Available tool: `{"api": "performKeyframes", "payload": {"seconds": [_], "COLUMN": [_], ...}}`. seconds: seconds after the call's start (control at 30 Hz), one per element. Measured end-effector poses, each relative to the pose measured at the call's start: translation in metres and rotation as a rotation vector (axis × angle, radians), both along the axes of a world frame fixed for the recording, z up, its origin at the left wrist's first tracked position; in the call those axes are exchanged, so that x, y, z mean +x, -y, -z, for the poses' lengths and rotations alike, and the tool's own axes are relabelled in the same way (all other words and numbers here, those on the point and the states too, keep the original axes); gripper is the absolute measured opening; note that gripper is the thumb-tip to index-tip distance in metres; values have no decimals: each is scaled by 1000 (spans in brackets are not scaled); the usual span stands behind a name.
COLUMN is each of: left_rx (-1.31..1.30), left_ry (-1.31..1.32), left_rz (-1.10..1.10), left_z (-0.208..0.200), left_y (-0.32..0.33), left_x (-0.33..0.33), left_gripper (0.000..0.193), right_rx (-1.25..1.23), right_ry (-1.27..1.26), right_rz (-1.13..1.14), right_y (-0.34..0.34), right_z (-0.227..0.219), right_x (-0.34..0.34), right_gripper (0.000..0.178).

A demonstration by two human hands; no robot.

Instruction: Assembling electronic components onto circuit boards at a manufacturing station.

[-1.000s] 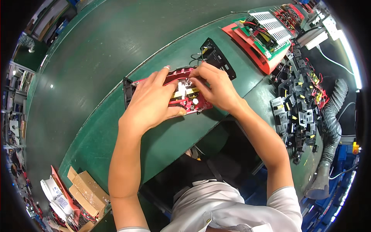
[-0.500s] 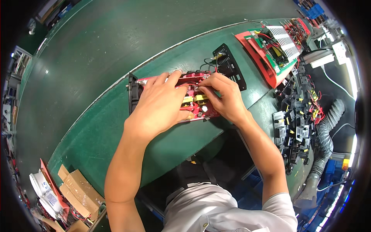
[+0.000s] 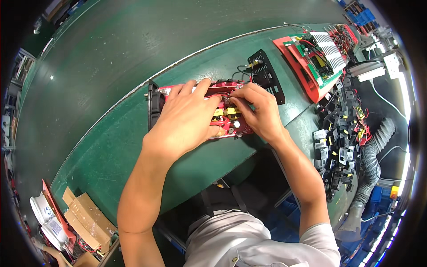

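Note:
A red circuit board assembly (image 3: 229,123) with yellow-wrapped transformers lies on the green bench, its black end panel (image 3: 154,104) at the left. My left hand (image 3: 184,118) spans the assembly, fingers over the far side and thumb at the near edge, gripping it. Over its right half, my right hand (image 3: 255,107) pinches with thumb and forefinger among thin red wires (image 3: 218,95); what sits between the fingertips is too small to make out. Just beyond the right hand lies a black slotted panel (image 3: 267,78), with dark wires running toward the assembly.
On the right are a green board with a silver heatsink (image 3: 327,49) on a red tray (image 3: 296,66), many black-and-silver parts (image 3: 340,147) and a grey flexible duct (image 3: 371,160). A cardboard box (image 3: 89,218) stands at the lower left, beside white spools (image 3: 51,224).
Both hands keep nearly the same places on the assembly. The right fingertips have shifted very slightly, and the whole view has tilted a little.

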State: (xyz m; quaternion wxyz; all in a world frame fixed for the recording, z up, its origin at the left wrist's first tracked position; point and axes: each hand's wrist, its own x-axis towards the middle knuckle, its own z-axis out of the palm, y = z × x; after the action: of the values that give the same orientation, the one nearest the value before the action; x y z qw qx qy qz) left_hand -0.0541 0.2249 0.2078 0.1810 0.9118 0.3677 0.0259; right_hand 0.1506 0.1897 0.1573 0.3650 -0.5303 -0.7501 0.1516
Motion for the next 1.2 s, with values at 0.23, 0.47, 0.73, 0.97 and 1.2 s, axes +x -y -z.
{"api": "performKeyframes", "payload": {"seconds": [0.23,0.47,0.73,0.97,1.2], "left_rx": [19,33,-15,3,32], "left_ry": [6,16,42,69,68], "left_rz": [3,5,-14,-14,-30], "left_z": [1,4,-2,4,3], "left_y": [1,0,1,2,2], "left_x": [-1,-1,2,2,2], "left_gripper": [60,59,57,48,51], "right_rx": [-27,-66,-201,-236,-196], "right_ry": [-27,-5,-89,-143,-89], "right_rz": [-22,-38,53,70,76], "right_y": [0,-1,-5,-7,-8], "right_z": [-3,-4,-4,-1,-6], "right_x": [0,4,1,0,-2], "right_gripper": [10,10,9,11,13]}}
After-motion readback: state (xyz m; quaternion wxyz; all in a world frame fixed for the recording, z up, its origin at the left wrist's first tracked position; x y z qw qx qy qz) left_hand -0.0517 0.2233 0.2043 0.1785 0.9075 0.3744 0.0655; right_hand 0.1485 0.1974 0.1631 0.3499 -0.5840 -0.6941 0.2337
